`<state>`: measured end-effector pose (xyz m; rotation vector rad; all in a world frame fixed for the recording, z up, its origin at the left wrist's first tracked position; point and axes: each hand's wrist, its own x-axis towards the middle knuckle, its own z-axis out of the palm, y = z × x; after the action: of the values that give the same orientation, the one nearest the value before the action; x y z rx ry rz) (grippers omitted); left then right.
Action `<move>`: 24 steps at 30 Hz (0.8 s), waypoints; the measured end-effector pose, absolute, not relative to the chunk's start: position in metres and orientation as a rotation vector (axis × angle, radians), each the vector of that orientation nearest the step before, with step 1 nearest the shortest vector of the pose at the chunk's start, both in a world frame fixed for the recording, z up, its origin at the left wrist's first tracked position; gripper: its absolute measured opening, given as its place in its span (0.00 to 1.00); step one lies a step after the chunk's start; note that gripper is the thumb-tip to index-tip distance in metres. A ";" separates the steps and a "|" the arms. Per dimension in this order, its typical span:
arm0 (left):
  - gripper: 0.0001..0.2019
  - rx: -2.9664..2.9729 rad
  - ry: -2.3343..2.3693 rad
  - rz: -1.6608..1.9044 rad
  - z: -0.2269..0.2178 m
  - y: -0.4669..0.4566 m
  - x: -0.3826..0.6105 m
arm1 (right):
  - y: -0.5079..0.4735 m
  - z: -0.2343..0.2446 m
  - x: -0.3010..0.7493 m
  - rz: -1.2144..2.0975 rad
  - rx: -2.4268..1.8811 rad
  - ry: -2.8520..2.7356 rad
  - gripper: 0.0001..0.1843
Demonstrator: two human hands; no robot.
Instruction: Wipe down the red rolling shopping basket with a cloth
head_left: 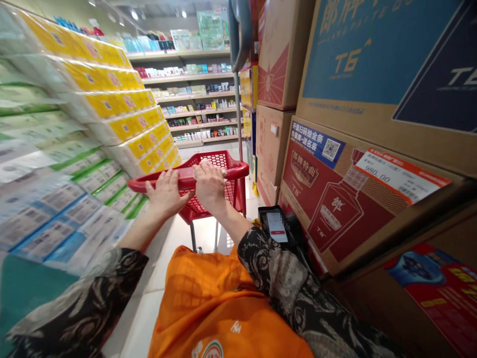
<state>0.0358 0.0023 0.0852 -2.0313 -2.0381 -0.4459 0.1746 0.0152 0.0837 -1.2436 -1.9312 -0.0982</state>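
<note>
- My left hand (166, 195) lies palm down on the red handle (178, 180) of a red plastic shopping basket-cart (208, 166), fingers spread and nearly flat, resting on the bar more than gripping it.
- My right hand (210, 186) sits just beside it on the same handle, fingers curled over the top of the bar, so it has hold.
- Both forearms reach forward and inward from my body, wrists slightly bent, in black patterned sleeves (294, 293).
- An orange apron (219, 308) covers my front, below my arms.
- To my right, near my right forearm, a black phone-like device (276, 223) shows a white screen.
- Beyond it stand cardboard cartons of T6 liquor (335, 199), with a price tag (400, 174) reading 980.00.
- To my left, wrapped packs of toilet paper (93, 149) are stacked high.
- Ahead, past the cart, are store shelves (197, 99) of boxed goods.
</note>
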 end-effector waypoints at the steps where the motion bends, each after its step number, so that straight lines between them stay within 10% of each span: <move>1: 0.37 -2.047 -2.038 -0.437 0.087 0.001 0.035 | 0.017 0.083 0.176 -0.109 -1.231 -1.934 0.17; 24: 0.36 -2.070 -1.956 -0.353 0.076 -0.012 0.025 | 0.057 0.099 0.227 -0.006 -1.383 -1.840 0.18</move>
<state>0.0246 -0.0119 0.0763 -2.0704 -1.9556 -0.3529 0.2273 0.0570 0.0987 -1.3830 -1.8397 -0.0064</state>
